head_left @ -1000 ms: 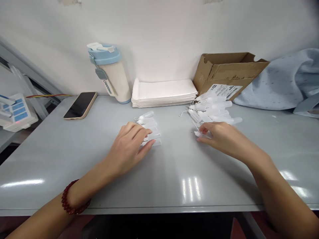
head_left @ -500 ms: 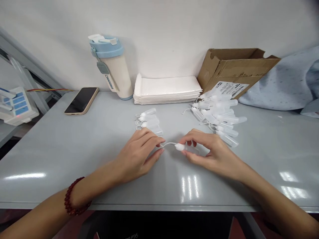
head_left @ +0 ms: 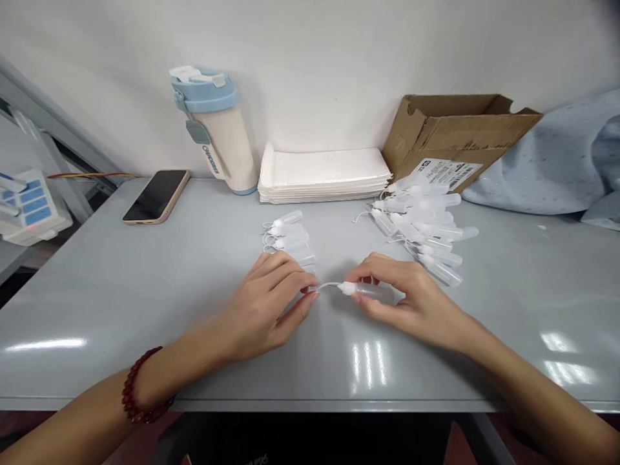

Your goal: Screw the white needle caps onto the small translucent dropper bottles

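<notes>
1. The right hand (head_left: 411, 300) grips one small clear bottle (head_left: 375, 292) between thumb and fingers. The bottle lies sideways at the middle of the desk (head_left: 145, 310), its white cap pointing left.
2. The left hand (head_left: 271, 303) is closed, its fingertips pinching the end of the bottle's thin strap (head_left: 329, 284).
3. Just behind the left hand is a row of bottles (head_left: 289, 234), about five in all.
4. Toward the desk's back edge, on the right, is a heap of bottles (head_left: 426, 223), too overlapped to count.

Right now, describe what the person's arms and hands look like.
Both forearms are bare: no sleeves, no gloves. The left hand has a bracelet of dark red beads at its wrist. The right hand wears nothing; no rings show.
</notes>
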